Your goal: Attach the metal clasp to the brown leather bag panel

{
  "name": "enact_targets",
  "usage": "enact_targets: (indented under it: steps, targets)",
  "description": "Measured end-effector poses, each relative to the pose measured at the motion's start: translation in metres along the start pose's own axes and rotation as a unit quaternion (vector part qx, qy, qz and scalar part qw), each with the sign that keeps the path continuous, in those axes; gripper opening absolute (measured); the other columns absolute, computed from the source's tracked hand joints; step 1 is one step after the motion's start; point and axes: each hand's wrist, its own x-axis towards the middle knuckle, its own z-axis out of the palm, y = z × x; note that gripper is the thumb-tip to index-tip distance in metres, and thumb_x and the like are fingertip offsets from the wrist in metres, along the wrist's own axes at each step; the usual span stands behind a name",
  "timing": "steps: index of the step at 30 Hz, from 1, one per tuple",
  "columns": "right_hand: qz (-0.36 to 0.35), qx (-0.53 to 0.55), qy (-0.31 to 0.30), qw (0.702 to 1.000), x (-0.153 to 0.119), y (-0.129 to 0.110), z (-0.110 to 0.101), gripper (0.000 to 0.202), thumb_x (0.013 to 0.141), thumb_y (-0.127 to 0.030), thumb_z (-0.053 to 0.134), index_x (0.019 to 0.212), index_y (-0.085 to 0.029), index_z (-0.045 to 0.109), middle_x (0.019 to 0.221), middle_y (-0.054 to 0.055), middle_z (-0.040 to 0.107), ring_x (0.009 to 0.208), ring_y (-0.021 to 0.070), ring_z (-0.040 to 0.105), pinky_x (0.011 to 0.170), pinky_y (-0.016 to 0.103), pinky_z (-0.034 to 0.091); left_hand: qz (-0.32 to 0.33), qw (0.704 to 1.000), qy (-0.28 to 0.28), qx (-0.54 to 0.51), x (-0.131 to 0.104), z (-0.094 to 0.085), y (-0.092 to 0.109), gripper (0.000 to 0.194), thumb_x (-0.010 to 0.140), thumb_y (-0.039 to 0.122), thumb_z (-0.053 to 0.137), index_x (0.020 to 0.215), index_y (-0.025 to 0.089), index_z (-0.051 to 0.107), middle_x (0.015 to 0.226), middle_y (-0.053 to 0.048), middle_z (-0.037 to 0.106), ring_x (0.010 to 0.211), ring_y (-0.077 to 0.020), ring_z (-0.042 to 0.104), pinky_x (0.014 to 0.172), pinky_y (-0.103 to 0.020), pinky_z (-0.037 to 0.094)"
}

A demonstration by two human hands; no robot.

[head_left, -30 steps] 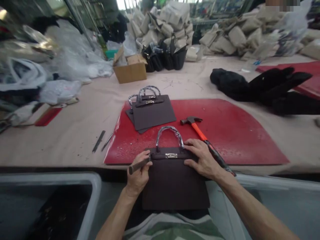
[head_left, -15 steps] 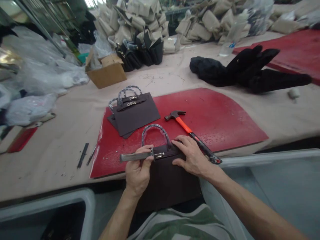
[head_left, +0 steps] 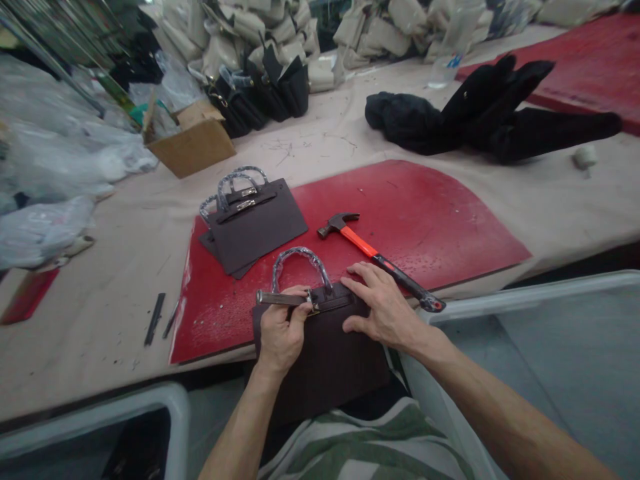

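A dark brown bag panel [head_left: 340, 357] with a plastic-wrapped handle [head_left: 301, 252] hangs over the front edge of the red board. My left hand [head_left: 281, 337] is closed, pinching a narrow dark strap [head_left: 277, 299] that lies across the panel's upper left. The strap's right end, with metal on it, meets the clasp area; fingers partly hide the contact. My right hand [head_left: 383, 303] rests on the panel's upper right with its fingers apart. A claw hammer [head_left: 357, 241] with an orange and black handle lies beyond that hand.
More handled panels [head_left: 257, 223] lie stacked on the red board [head_left: 425, 220]. Left of it are thin dark strips [head_left: 155, 319]. A cardboard box [head_left: 193, 147], black bags [head_left: 285, 90] and black cloth [head_left: 475, 120] stand farther back. Plastic bins [head_left: 550, 360] flank the body.
The strap in my left hand has tilted, and its metal end now sits over the clasp, which was plainly visible before. My right hand stays on the panel. The view has shifted slightly.
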Motion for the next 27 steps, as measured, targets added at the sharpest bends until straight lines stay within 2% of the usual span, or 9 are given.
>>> enact_targets:
  steps: [7, 11, 15, 19, 22, 27]
  targets:
    - [-0.017, -0.010, 0.029, 0.999, 0.000, -0.001, 0.005, 0.079, 0.061, -0.038, 0.096, 0.128, -0.015, 0.062, 0.132, 0.013, 0.057, 0.128, 0.0359, 0.044, 0.109, 0.054, 0.039, -0.014, 1.000, -0.006, -0.014, 0.000, 0.001, 0.000, 0.012, 0.094, 0.025, 0.062, 0.101, 0.018, 0.067, 0.107, -0.007, 0.072, 0.102, -0.0198, 0.068, 0.094, -0.035, 0.055]
    - [-0.014, -0.006, 0.041, 0.999, 0.001, -0.002, 0.005, 0.077, 0.059, -0.035, 0.097, 0.126, -0.016, 0.063, 0.128, 0.012, 0.059, 0.126, 0.0349, 0.045, 0.108, 0.052, 0.039, 0.002, 0.999, -0.002, -0.042, -0.001, 0.003, 0.005, 0.012, 0.093, 0.023, 0.064, 0.104, 0.018, 0.068, 0.109, -0.007, 0.071, 0.105, -0.0206, 0.068, 0.097, -0.037, 0.055]
    - [-0.002, 0.003, 0.036, 0.999, 0.002, -0.002, 0.004, 0.078, 0.057, -0.033, 0.098, 0.125, -0.017, 0.064, 0.127, 0.010, 0.059, 0.126, 0.0338, 0.045, 0.108, 0.052, 0.038, 0.018, 0.996, 0.000, -0.089, 0.003, 0.010, 0.015, 0.013, 0.091, 0.018, 0.066, 0.104, 0.018, 0.068, 0.110, -0.007, 0.072, 0.104, -0.0192, 0.069, 0.096, -0.035, 0.056]
    - [0.010, 0.013, 0.024, 1.000, 0.004, -0.002, 0.004, 0.078, 0.056, -0.034, 0.098, 0.124, -0.019, 0.064, 0.127, 0.008, 0.058, 0.126, 0.0324, 0.045, 0.109, 0.051, 0.037, 0.042, 0.994, -0.032, -0.092, 0.005, 0.020, 0.021, 0.012, 0.089, 0.017, 0.070, 0.101, 0.018, 0.069, 0.110, -0.006, 0.073, 0.103, -0.0178, 0.070, 0.096, -0.032, 0.057]
    - [0.008, 0.017, 0.028, 0.999, 0.004, -0.001, 0.006, 0.076, 0.057, -0.034, 0.098, 0.123, -0.019, 0.063, 0.128, 0.008, 0.057, 0.126, 0.0323, 0.045, 0.109, 0.051, 0.037, 0.056, 0.994, -0.052, -0.073, 0.004, 0.025, 0.020, 0.015, 0.088, 0.016, 0.070, 0.103, 0.019, 0.069, 0.112, -0.006, 0.072, 0.105, -0.0179, 0.069, 0.098, -0.033, 0.056]
    - [0.004, 0.019, 0.037, 0.999, 0.002, 0.000, 0.007, 0.078, 0.056, -0.035, 0.098, 0.123, -0.018, 0.062, 0.127, 0.009, 0.058, 0.126, 0.0334, 0.045, 0.108, 0.052, 0.037, 0.077, 0.994, -0.042, -0.060, 0.001, 0.029, 0.014, 0.020, 0.088, 0.015, 0.071, 0.107, 0.020, 0.068, 0.114, -0.006, 0.072, 0.107, -0.0189, 0.069, 0.099, -0.036, 0.056]
